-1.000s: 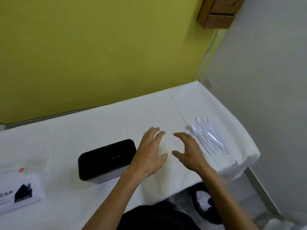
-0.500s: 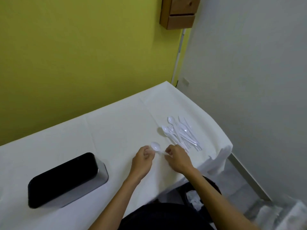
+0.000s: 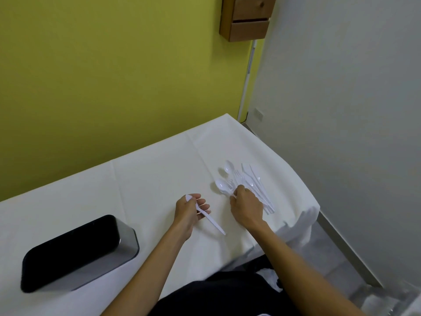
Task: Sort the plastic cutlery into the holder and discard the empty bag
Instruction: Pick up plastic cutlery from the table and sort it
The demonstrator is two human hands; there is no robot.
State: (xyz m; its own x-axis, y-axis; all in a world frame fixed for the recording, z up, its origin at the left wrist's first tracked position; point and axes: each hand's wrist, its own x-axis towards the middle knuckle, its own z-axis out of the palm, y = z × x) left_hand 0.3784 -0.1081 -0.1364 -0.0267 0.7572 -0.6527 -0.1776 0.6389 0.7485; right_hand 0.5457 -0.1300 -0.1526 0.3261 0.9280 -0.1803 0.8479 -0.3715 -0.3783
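A pile of white plastic cutlery [image 3: 249, 182], spoons, forks and knives, lies near the table's right end. My left hand [image 3: 190, 210] is shut on one white spoon [image 3: 210, 221], bowl at the thumb and handle pointing toward me. My right hand [image 3: 246, 207] rests on the near edge of the pile, its fingers pinching the handle of another spoon [image 3: 222, 186]. The black holder [image 3: 77, 249] with metal sides stands at the near left, apart from both hands. I see no bag on the table.
The table carries a white cloth [image 3: 148, 174] and ends just right of the pile. A yellow wall runs behind it, a grey wall to the right. A small wooden drawer unit [image 3: 247, 18] hangs above. A dark bin [image 3: 268, 277] sits on the floor below my right arm.
The view swung right, so the holder now sits far left. My left hand took a spoon and drew it back. My right hand went back to the pile and pinched another piece.
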